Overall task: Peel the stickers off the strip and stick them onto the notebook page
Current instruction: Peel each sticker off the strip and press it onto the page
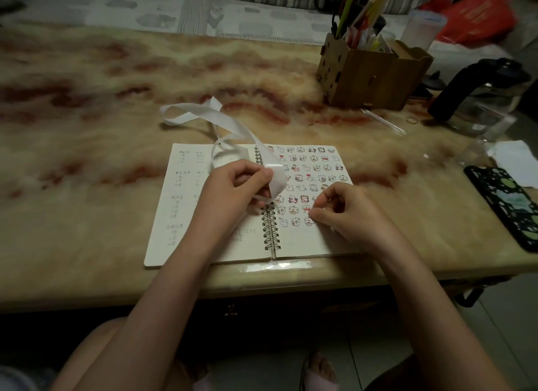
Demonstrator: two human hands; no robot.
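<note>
An open spiral notebook (203,239) lies near the table's front edge. Its right page (313,169) carries several rows of small cartoon stickers; its left page has handwriting. My left hand (233,191) grips the near end of a long white backing strip (230,123) just above the spiral binding. The strip curls up and away over the left page onto the table. My right hand (340,213) rests on the right page with fingers curled, its fingertips pressing at the end of the lowest sticker row (310,220). Whether a sticker lies under the fingertips is hidden.
A wooden pen holder (372,73) full of pens stands at the back right. A glass kettle with a black handle (477,93), a phone in a patterned case (509,204), white paper (515,160) and a clear pen (382,121) lie to the right. The table's front edge (262,286) is close.
</note>
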